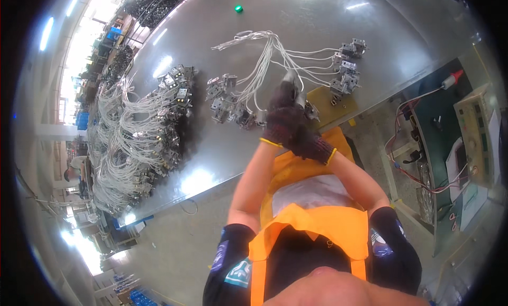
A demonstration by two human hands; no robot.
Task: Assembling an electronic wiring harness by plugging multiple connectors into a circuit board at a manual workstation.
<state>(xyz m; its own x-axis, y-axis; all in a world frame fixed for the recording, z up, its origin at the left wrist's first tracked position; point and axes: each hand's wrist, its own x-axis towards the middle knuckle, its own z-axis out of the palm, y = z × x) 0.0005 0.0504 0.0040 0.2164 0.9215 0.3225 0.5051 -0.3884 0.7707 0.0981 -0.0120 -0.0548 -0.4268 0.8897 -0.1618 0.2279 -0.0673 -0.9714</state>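
Holding them close over the near edge of the grey tabletop (312, 20), you've got your left hand (280, 115) and right hand (312, 141) overlapping, dark gloves and yellow cuffs. And look at the harness of white cables (258, 36): its gathered end lies at eleven o'clock from your hands, strands fanning out to left-hand metal blocks (226, 84) near ten o'clock and right-hand metal blocks (346, 83) at two. Those cables look light and limp, likely to trail and tangle; the blocks look hard, small and heavier than their wires. Best grip, by my reckoning: the block's body, sparing the spot where the wire enters.

Now the hands! Fingers bunched, none spread wide, gloves against each other, left reaching toward twelve o'clock, right coming in from five. Whether either pinches a block or strand, you can't tell from up here; the gloves cover it. At three o'clock, a brownish pad (344, 109); at nine, well apart, a big heap of cabled blocks (143, 147).
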